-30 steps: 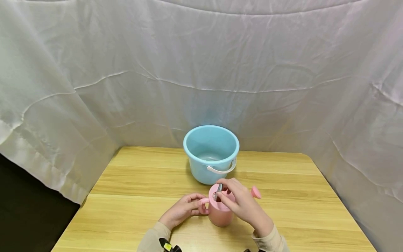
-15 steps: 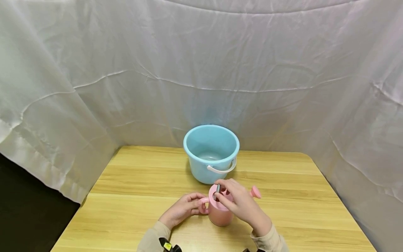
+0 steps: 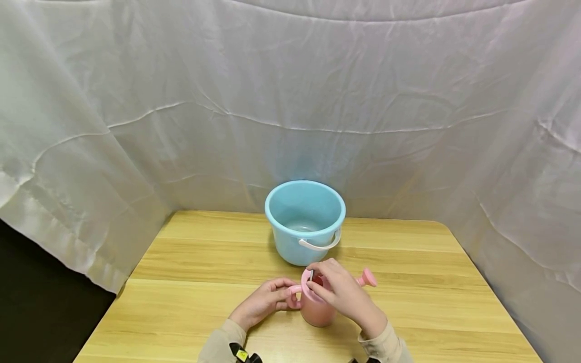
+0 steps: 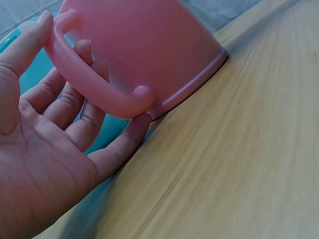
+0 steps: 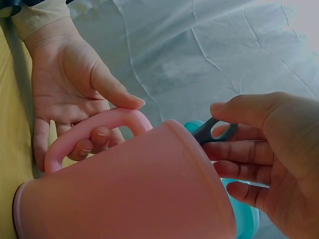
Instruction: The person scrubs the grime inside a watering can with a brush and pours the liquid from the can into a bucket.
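A pink watering can point(image 3: 317, 311) stands upright on the table, its spout to the right. My left hand point(image 3: 264, 301) holds its loop handle point(image 4: 82, 74), thumb on top and fingers curled through from below. At the can's top opening, my right hand point(image 3: 342, 290) pinches a small brush point(image 5: 204, 133) by its dark grey looped handle, between thumb and index finger. The brush's lower part is hidden inside the can. In the right wrist view, the remaining right fingers lie close by the can's rim point(image 5: 192, 144).
A light blue bucket point(image 3: 295, 247) with a white handle point(image 3: 320, 247) stands just behind the can. The can's round spout head point(image 3: 369, 277) sticks out to the right. A pale curtain point(image 3: 290, 101) hangs behind the wooden table point(image 3: 431, 302).
My right hand has moved slightly left and lower over the opening, and the brush sits deeper, its white bristles now out of sight. My left hand and the can stay put.
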Demonstrator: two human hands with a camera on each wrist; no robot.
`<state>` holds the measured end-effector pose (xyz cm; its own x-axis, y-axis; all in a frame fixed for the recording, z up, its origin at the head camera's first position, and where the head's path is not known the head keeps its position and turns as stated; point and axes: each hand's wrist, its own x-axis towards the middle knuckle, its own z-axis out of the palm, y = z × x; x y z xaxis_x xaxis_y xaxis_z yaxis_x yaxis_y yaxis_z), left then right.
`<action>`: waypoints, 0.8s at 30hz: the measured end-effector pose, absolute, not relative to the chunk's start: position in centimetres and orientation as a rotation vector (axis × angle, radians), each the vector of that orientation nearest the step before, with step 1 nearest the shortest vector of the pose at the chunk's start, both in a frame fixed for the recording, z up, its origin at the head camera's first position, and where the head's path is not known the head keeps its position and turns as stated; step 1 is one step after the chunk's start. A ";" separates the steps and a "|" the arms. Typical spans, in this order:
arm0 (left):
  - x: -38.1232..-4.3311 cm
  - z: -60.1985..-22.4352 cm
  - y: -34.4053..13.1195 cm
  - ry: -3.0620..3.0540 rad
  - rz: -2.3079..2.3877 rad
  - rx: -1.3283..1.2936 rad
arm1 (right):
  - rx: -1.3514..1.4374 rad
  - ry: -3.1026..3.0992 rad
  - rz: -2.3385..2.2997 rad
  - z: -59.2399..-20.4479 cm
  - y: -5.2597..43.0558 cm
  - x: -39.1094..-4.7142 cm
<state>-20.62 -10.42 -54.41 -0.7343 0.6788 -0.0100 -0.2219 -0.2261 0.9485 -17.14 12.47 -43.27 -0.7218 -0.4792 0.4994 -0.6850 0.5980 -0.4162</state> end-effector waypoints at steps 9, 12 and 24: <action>-20.7 -54.5 -10.4 1.452 2.005 0.552 | 0.899 -2.406 0.890 -43.7 12.5 -17.4; -20.7 -54.6 -10.4 1.453 2.003 0.542 | 0.887 -2.320 0.920 -43.8 12.7 -17.5; -20.7 -54.7 -10.4 1.459 2.008 0.547 | 0.848 -2.108 0.925 -42.3 13.0 -17.0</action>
<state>-20.74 -10.38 -54.71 -0.7406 0.6718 -0.0140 -0.2207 -0.2235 0.9494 -16.95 13.03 -42.30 -0.5606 -0.2871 0.7768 -0.7661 0.5360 -0.3548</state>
